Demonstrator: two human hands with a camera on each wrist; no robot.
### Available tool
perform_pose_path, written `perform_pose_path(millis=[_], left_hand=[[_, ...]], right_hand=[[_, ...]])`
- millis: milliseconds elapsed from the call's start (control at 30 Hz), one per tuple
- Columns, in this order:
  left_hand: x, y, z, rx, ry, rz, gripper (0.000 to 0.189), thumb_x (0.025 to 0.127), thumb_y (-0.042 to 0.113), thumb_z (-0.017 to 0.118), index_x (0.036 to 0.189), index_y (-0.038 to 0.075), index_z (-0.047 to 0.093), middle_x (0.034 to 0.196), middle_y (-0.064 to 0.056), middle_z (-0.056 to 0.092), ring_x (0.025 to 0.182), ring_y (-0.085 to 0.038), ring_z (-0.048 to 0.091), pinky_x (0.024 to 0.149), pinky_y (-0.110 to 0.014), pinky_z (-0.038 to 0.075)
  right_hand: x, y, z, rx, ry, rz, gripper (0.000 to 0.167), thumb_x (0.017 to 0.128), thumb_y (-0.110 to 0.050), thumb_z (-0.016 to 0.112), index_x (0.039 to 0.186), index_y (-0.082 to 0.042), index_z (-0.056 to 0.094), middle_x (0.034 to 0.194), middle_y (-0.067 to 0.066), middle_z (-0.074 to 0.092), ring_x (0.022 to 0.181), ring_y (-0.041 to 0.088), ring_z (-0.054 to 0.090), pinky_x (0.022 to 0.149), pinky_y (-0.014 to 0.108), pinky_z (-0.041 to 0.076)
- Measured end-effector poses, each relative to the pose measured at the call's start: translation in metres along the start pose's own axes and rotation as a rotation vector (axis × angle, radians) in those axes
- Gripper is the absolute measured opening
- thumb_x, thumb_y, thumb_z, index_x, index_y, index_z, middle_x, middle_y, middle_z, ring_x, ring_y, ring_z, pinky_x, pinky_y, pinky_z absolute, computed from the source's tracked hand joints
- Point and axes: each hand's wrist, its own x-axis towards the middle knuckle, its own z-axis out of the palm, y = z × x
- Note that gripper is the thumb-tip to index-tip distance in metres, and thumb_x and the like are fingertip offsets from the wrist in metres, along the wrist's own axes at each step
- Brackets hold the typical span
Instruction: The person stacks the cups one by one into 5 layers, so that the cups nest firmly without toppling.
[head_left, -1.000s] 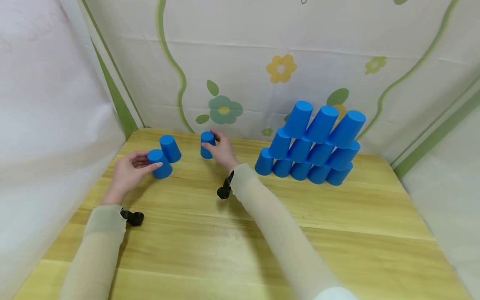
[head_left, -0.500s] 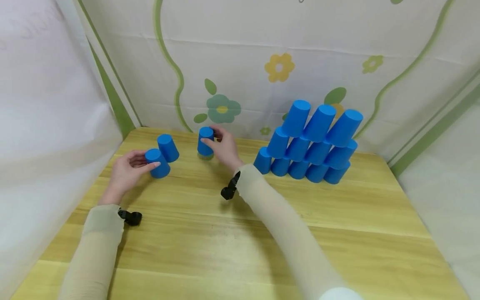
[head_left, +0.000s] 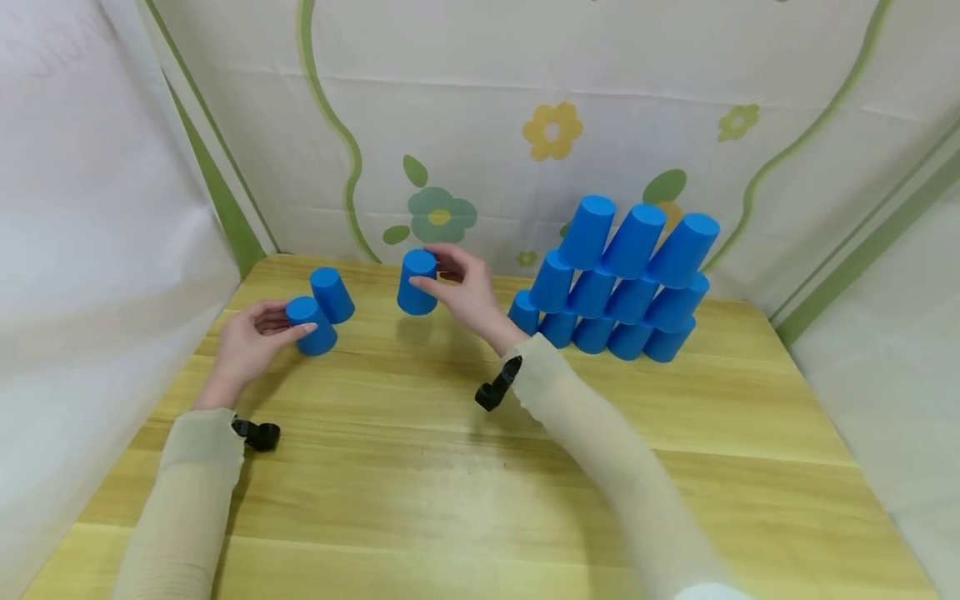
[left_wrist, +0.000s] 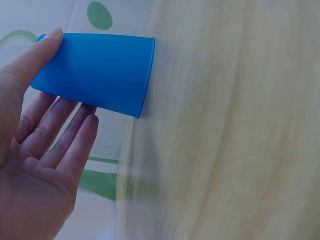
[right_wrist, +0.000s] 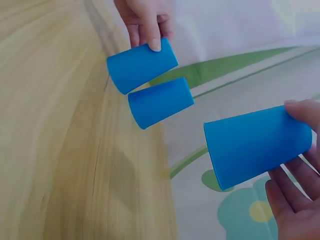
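Observation:
In the head view my right hand (head_left: pixel 472 292) pinches an upside-down blue cup (head_left: pixel 417 283) between thumb and fingers, raised above the table with a shadow below it. My left hand (head_left: pixel 251 343) holds a second blue cup (head_left: pixel 318 332) by its sides near the top; this one stands upside down on the table. Just behind it stands a third blue cup (head_left: pixel 333 297), touched by neither hand. The left wrist view shows the thumb (left_wrist: pixel 45 47) along the left cup's side, fingers on the other side. Both left-side cups also appear in the right wrist view.
To the right stands a stepped stack of upside-down blue cups (head_left: pixel 628 302) in three tiers, the lowest tier jutting out at its left end. All rest on a wooden table (head_left: pixel 420 483). A white patterned cloth (head_left: pixel 480 125) hangs close behind the table's back edge.
My right hand has lifted its cup off the table and drawn it slightly toward me. My left hand and its cup have stayed in place. The head view has shifted a little.

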Motion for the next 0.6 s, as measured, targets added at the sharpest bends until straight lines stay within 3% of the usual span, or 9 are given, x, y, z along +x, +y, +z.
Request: perform_pose_path(millis=[300, 600], left_hand=[[0.001, -0.001, 0.0, -0.002, -0.003, -0.002, 0.07, 0.09, 0.044, 0.078, 0.137, -0.003, 0.055, 0.126, -0.02, 0.062, 0.107, -0.022, 0.061, 0.083, -0.015, 0.051], [0.0, -0.001, -0.001, 0.002, -0.003, -0.003, 0.07, 0.09, 0.044, 0.078, 0.137, -0.003, 0.056, 0.126, -0.02, 0.062, 0.108, -0.023, 0.061, 0.085, -0.016, 0.051]], right_hand=[[-0.037, 0.007, -0.029, -0.062, -0.067, 0.019, 0.052, 0.09, -0.035, 0.08, 0.137, -0.02, 0.064, 0.121, -0.007, 0.067, 0.111, 0.011, 0.062, 0.101, 0.045, 0.05], [-0.075, 0.022, -0.067, -0.086, -0.051, 0.022, 0.05, 0.091, -0.022, 0.08, 0.138, -0.017, 0.063, 0.127, 0.001, 0.067, 0.113, 0.017, 0.063, 0.099, 0.038, 0.051]])
